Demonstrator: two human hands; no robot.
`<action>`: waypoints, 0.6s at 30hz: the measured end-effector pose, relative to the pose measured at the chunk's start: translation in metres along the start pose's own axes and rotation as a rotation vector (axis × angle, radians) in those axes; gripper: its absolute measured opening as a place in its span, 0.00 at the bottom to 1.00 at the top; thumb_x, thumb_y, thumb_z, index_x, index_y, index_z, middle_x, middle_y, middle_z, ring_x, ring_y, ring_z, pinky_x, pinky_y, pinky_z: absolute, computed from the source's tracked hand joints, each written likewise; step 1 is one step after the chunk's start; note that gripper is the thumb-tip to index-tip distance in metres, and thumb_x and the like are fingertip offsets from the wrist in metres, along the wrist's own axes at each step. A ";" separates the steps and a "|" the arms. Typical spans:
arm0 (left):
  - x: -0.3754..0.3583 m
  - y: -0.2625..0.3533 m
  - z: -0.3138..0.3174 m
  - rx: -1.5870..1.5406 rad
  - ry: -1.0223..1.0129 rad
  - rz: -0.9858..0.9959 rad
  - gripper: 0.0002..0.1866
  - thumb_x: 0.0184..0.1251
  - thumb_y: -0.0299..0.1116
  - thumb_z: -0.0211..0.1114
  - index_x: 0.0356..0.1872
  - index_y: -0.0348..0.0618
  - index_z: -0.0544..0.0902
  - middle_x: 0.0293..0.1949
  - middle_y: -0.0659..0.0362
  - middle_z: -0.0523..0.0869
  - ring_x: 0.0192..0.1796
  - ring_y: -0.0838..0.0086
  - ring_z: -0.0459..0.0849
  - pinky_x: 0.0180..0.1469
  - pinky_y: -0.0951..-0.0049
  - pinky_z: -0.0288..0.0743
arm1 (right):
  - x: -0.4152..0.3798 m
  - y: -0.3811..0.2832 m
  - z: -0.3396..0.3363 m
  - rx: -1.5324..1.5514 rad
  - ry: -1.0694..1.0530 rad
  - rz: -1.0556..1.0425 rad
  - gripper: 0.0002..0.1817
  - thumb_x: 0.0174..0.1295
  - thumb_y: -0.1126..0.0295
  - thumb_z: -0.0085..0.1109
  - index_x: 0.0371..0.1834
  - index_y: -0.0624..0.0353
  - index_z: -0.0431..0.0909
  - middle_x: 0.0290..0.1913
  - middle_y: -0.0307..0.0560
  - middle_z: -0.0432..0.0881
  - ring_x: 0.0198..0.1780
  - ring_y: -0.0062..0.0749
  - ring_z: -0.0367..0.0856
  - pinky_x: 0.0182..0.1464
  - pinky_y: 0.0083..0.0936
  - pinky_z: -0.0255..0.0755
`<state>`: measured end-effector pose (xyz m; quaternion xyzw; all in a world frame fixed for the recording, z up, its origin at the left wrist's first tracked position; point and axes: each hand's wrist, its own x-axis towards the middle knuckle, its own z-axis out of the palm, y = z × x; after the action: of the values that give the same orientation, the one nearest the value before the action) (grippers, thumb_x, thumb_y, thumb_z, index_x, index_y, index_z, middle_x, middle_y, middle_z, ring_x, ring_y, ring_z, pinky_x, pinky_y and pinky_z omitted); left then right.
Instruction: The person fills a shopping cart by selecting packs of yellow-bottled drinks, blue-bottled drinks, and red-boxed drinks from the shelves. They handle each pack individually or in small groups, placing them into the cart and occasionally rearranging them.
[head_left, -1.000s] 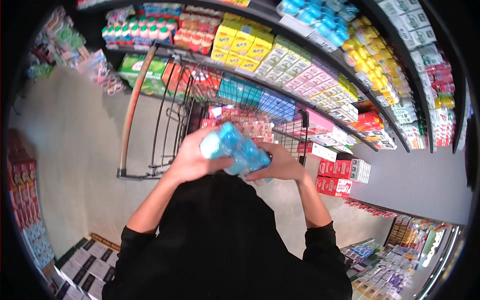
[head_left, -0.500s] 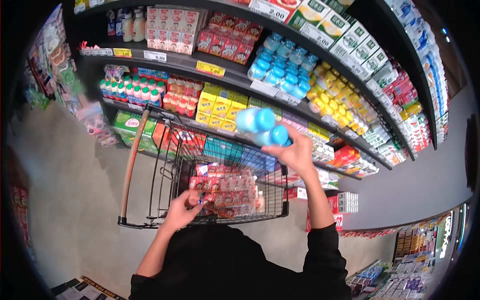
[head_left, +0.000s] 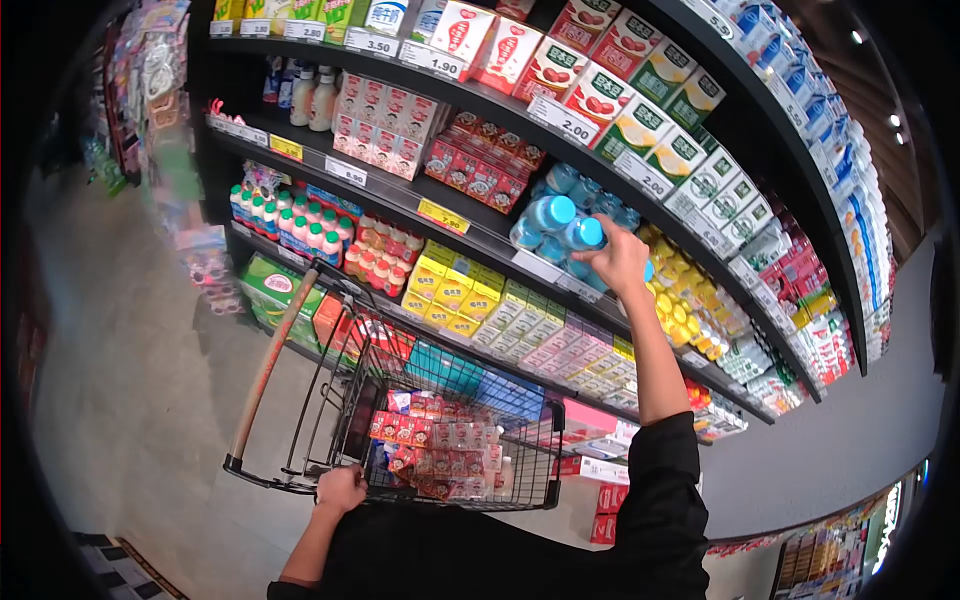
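Observation:
My right hand point(head_left: 618, 258) is closed on a pack of light-blue bottles point(head_left: 553, 213) with bright blue caps. The pack is held at the middle shelf, in front of similar blue bottles point(head_left: 548, 250) standing there. Below, my left hand point(head_left: 342, 489) has its fingers curled over the near rim of a black wire shopping cart point(head_left: 530, 494). In the cart lie several packs of red drink cartons point(head_left: 450, 464) in clear wrap, and a pale bottle point(head_left: 505, 474) is by its right side.
Yellow-capped bottles point(head_left: 675, 312) stand right of the blue ones, red cartons point(head_left: 478, 175) to their left. Yellow boxes point(head_left: 452, 290) and green-capped bottles point(head_left: 300, 233) fill the shelf below. The cart's orange-brown handle point(head_left: 275, 370) points left. Hanging goods point(head_left: 205, 260) border the aisle.
My right hand has moved up from over the cart to the middle shelf with the blue bottles. My left hand has gone from above the cart's contents to its near rim. The view has shifted upward.

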<state>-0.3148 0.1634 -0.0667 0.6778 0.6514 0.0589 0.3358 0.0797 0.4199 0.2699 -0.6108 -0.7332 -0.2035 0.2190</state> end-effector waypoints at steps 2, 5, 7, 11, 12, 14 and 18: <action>-0.001 0.000 0.001 0.080 0.009 -0.016 0.12 0.50 0.39 0.62 0.37 0.51 0.83 0.32 0.55 0.86 0.37 0.58 0.85 0.41 0.59 0.78 | 0.008 0.001 -0.004 -0.019 -0.160 0.155 0.34 0.34 0.55 0.76 0.50 0.52 0.78 0.40 0.55 0.83 0.45 0.48 0.81 0.42 0.38 0.73; -0.003 0.000 0.007 0.114 0.005 -0.022 0.12 0.50 0.40 0.63 0.36 0.52 0.84 0.33 0.55 0.86 0.37 0.59 0.85 0.41 0.60 0.79 | 0.021 0.017 0.009 -0.016 -0.140 0.139 0.36 0.35 0.55 0.76 0.53 0.51 0.77 0.43 0.57 0.82 0.48 0.50 0.79 0.46 0.37 0.73; -0.002 0.000 0.011 0.110 -0.008 -0.051 0.14 0.49 0.41 0.62 0.38 0.53 0.85 0.34 0.54 0.87 0.39 0.59 0.85 0.42 0.61 0.79 | 0.027 0.035 0.021 -0.002 -0.123 0.147 0.39 0.34 0.54 0.76 0.56 0.50 0.76 0.49 0.57 0.80 0.54 0.52 0.76 0.53 0.37 0.70; -0.004 0.010 0.003 0.181 -0.085 -0.118 0.18 0.48 0.43 0.60 0.42 0.55 0.85 0.37 0.53 0.86 0.42 0.60 0.85 0.45 0.62 0.78 | 0.047 0.049 0.031 0.120 -0.237 0.176 0.42 0.35 0.51 0.76 0.60 0.48 0.73 0.59 0.52 0.74 0.62 0.49 0.69 0.61 0.41 0.63; -0.006 0.014 0.000 0.194 -0.098 -0.143 0.18 0.47 0.43 0.60 0.42 0.55 0.85 0.38 0.53 0.86 0.42 0.60 0.85 0.45 0.62 0.78 | 0.050 0.051 0.034 0.048 -0.252 0.144 0.43 0.35 0.53 0.76 0.60 0.51 0.72 0.59 0.53 0.74 0.62 0.49 0.69 0.62 0.37 0.63; -0.006 0.015 -0.002 0.213 -0.114 -0.174 0.18 0.47 0.43 0.60 0.42 0.55 0.85 0.38 0.53 0.86 0.42 0.60 0.85 0.45 0.62 0.78 | 0.058 0.045 0.029 0.035 -0.353 0.166 0.47 0.35 0.55 0.76 0.64 0.57 0.67 0.63 0.55 0.70 0.65 0.47 0.66 0.66 0.32 0.59; -0.005 0.020 -0.006 0.209 -0.134 -0.210 0.18 0.47 0.42 0.61 0.42 0.55 0.85 0.39 0.53 0.86 0.43 0.60 0.85 0.46 0.63 0.78 | 0.074 0.077 0.042 0.154 -0.441 0.228 0.50 0.39 0.56 0.74 0.67 0.60 0.60 0.66 0.56 0.66 0.68 0.47 0.62 0.69 0.32 0.55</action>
<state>-0.3015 0.1626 -0.0501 0.6394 0.6976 -0.0899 0.3106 0.1403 0.5167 0.2797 -0.7007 -0.7029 0.0170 0.1212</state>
